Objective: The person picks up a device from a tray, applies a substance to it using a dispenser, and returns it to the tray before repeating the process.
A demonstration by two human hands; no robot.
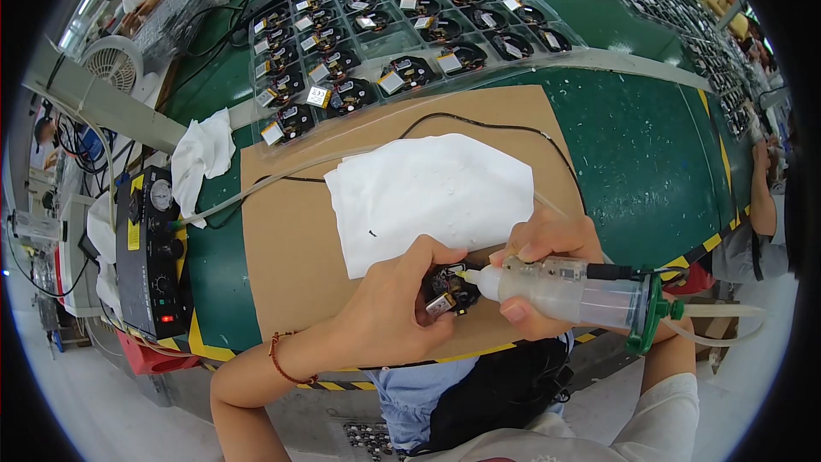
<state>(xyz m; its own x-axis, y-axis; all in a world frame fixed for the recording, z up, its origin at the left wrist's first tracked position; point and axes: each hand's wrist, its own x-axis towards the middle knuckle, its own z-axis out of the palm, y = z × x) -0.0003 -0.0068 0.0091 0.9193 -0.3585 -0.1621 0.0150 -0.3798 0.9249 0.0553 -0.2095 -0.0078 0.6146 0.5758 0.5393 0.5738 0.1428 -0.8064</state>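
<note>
Down at the near edge of the bench, seen from the head camera, the person's left hand [395, 299] is curled around a small black electronic part [448, 293], thumb arched over its top, pinning it against a brown cardboard sheet [291, 231]. A red cord bracelet [279, 359] sits on that wrist. The right hand [540, 263] grips a clear glue syringe [571, 289] lying nearly level, its fingers wrapped round the barrel and its pale nozzle tip touching the small part. The syringe ends in a green cap [652, 315], from which a translucent hose [727, 311] leads off to the right.

Just beyond the hands a white cloth [428, 192] lies spread on the cardboard, with a thin black cable [487, 127] curving behind it. Farther back on the green table [650, 162] rests a clear plastic tray [590, 41] whose pockets each hold a similar black part [407, 74]. To the left stands a black controller box [152, 248] with a round gauge and knobs, a crumpled white rag [202, 152] beside it, and a small white fan [113, 63] farther back. Another person's arm [761, 197] shows at the right edge, well apart from the work.
</note>
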